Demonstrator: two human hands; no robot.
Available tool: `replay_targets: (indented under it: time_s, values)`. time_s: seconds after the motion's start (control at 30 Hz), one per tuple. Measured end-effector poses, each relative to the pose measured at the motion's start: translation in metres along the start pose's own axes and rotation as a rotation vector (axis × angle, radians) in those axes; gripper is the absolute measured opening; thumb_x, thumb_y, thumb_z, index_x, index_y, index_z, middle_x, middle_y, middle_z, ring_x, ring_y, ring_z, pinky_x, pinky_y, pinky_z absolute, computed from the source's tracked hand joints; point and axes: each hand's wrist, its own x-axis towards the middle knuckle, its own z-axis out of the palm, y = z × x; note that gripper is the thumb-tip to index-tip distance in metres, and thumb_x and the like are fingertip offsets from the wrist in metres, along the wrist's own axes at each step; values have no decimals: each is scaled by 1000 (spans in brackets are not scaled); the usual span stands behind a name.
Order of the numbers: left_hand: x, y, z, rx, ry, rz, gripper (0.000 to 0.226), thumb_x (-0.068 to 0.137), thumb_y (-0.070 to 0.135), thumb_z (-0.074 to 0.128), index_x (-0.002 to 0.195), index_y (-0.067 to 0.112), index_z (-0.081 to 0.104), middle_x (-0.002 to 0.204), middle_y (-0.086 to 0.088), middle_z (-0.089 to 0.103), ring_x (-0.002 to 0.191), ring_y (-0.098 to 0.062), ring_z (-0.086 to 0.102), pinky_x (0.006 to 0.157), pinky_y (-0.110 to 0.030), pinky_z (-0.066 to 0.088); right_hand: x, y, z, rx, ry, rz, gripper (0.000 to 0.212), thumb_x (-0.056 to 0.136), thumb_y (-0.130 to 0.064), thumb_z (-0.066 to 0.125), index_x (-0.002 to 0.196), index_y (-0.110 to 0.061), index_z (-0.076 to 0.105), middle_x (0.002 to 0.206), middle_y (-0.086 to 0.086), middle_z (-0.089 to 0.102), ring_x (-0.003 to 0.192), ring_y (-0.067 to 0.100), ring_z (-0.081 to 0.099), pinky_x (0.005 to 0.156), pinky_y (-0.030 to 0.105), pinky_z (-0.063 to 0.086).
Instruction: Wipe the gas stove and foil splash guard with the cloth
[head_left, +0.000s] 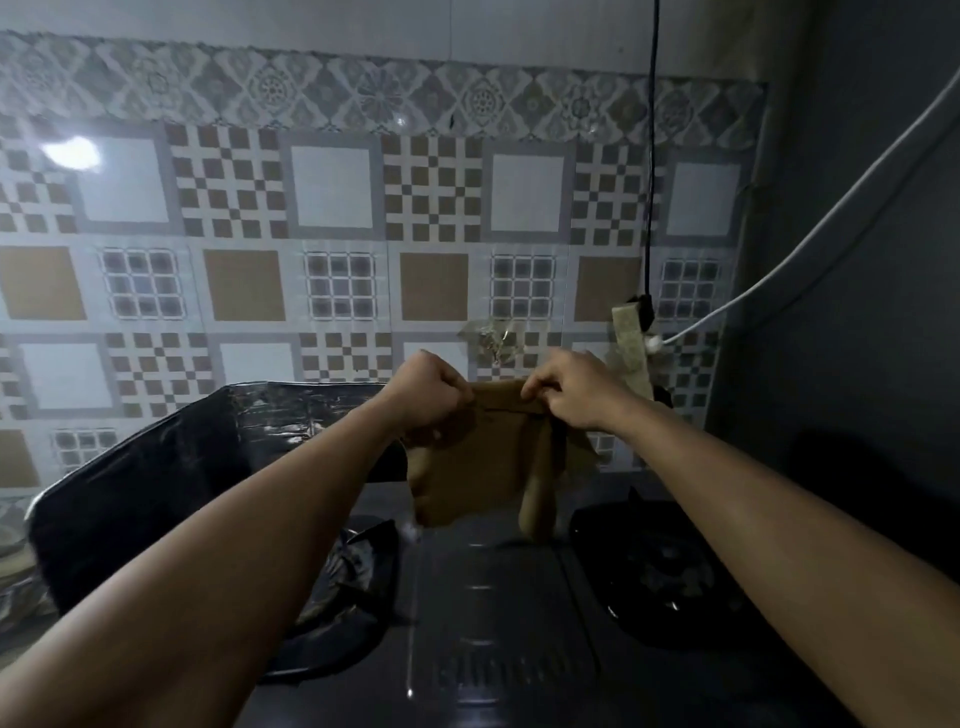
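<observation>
A brown cloth (478, 467) hangs in the air above the middle of the dark gas stove (488, 597). My left hand (428, 395) grips its upper left edge and my right hand (566, 389) pinches its upper right edge, holding it spread between them. The cloth's lower part dangles just above the stove top. The foil splash guard (156, 467) stands dark and crinkled at the stove's left side and back. The right burner (660, 571) is visible; my left forearm covers part of the left burner (353, 566).
A patterned tiled wall (337, 234) rises behind the stove. A black cable (650, 156) hangs down to a taped plug at the right, joined by a white cable (831, 223). A dark wall (857, 260) closes the right side.
</observation>
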Motion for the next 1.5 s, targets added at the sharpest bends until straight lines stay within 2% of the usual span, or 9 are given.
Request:
replay_targets:
  time_s: [0.23,0.33,0.43,0.6,0.77,1.03,1.23,1.37,1.5]
  values:
    - [58,-7,37,87,-7,-22,28,89,4,54,112,10,68,95,-1,60,79,-11,56,59,-17,43,44,41,20,-91,-24,36,30,90,-18,62,118,-25,68,122,-2,64,110,20,58,92,39,51]
    - [82,-14,50,142,-35,-17,25,87,3,56,109,11,66,94,-3,61,79,-13,56,59,-17,43,67,59,36,-104,-14,54,35,90,-16,60,123,-25,65,123,1,63,107,22,59,89,38,52]
    - [105,-23,60,232,-29,-9,19,84,6,58,101,9,64,106,-10,61,89,-20,57,71,-26,49,88,71,49,-90,14,71,37,92,-15,57,126,-26,62,125,2,61,107,22,58,85,33,49]
    - [135,-36,73,372,-24,-14,38,78,10,61,116,6,59,120,-11,51,104,-26,52,84,-31,47,117,89,65,-75,37,81,42,94,-12,51,131,-31,58,116,-2,55,108,21,54,90,34,46]
    - [161,-46,80,429,-12,-37,48,81,16,62,126,8,50,134,-10,41,122,-28,40,103,-43,42,139,98,80,-90,31,65,53,94,-9,47,139,-37,46,102,-5,46,91,18,50,76,34,47]
    - [177,-63,97,448,-51,-61,46,82,23,63,125,9,53,133,-13,36,124,-32,34,103,-40,36,154,104,106,-11,-29,179,62,86,-6,55,140,-34,46,137,6,50,117,29,53,91,41,49]
    - [170,-69,110,476,-50,-25,45,75,24,68,116,11,55,132,-11,26,126,-32,24,104,-45,38,152,103,110,390,-56,331,61,82,2,50,134,-29,55,132,5,57,114,25,55,80,30,50]
    - [161,-72,111,399,-74,15,43,74,19,67,115,9,59,123,-10,29,125,-31,31,105,-37,38,144,108,109,409,-84,350,50,84,5,48,126,-17,64,130,4,61,123,24,53,99,36,48]
    - [149,-68,102,316,-76,34,39,78,16,69,116,9,62,127,-11,38,127,-26,36,102,-29,39,132,111,103,416,-114,331,44,85,5,51,122,-14,65,128,3,60,120,18,51,99,32,45]
